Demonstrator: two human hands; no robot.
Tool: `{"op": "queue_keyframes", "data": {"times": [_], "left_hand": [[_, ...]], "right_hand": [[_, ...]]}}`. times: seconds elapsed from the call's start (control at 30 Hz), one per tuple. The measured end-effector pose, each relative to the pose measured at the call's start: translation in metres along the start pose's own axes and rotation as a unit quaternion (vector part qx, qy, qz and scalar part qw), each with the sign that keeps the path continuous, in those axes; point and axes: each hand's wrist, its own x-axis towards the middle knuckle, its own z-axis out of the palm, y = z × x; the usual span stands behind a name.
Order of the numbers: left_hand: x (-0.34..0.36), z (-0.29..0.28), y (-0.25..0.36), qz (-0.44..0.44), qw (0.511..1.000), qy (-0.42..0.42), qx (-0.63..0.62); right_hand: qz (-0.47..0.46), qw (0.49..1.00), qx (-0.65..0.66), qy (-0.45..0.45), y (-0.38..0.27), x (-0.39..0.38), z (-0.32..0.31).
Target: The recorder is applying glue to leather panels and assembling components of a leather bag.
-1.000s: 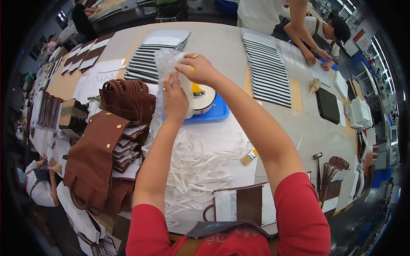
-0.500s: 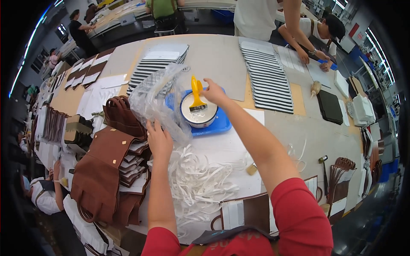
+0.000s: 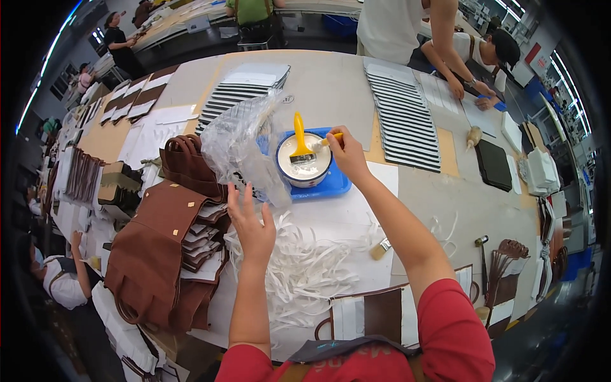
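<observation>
My right hand [image 3: 349, 155] is closed around a small yellow-handled brush [image 3: 333, 137]. Its white-coated end lies over the right rim of a round bowl [image 3: 305, 183] of white paste. A wider yellow brush [image 3: 298, 130] rests in that bowl, bristles in the paste and handle pointing away. Under the bowl is a blue tray [image 3: 342, 184]. My left hand [image 3: 253, 226] holds nothing, its fingers spread, just in front of a crumpled clear plastic bag [image 3: 235, 140]. Below it spreads a heap of thin white strips [image 3: 305, 274].
Brown leather bags [image 3: 149, 245] are piled at the left. Striped stacks [image 3: 404, 121] lie farther back. Another brush [image 3: 380, 249] and a hammer [image 3: 484, 254] lie to the right. A brown and white panel [image 3: 382, 312] sits close to me. Co-workers' hands [image 3: 487, 95] are at the far right.
My right hand has taken hold of the small yellow brush and drawn it to the bowl's right rim. My left hand has come away from the plastic bag, toward me, fingers spreading.
</observation>
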Motion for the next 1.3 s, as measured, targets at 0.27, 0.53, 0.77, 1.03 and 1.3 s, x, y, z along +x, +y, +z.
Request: {"op": "queue_keyframes", "data": {"times": [0.27,0.53,0.77,1.03,1.3], "left_hand": [[-0.039,0.003,0.019,0.041,0.995,-0.087,-0.027],[-0.088,-0.013,0.025,0.044,0.986,-0.148,-0.060],[-0.111,-0.028,0.018,0.038,0.985,-0.160,-0.043],[-0.129,-0.024,0.034,0.032,0.976,-0.208,-0.064],[-0.130,-0.018,0.034,0.047,0.971,-0.222,-0.071]], "right_hand": [[0.217,0.958,0.178,0.064,0.030,-0.016,-0.015],[0.314,0.922,0.226,0.023,0.044,-0.022,-0.047],[0.274,0.919,0.285,0.004,0.011,-0.005,-0.036],[0.344,0.828,0.442,0.019,0.090,-0.020,-0.013],[0.348,0.835,0.424,0.027,0.101,-0.042,-0.065]]}}
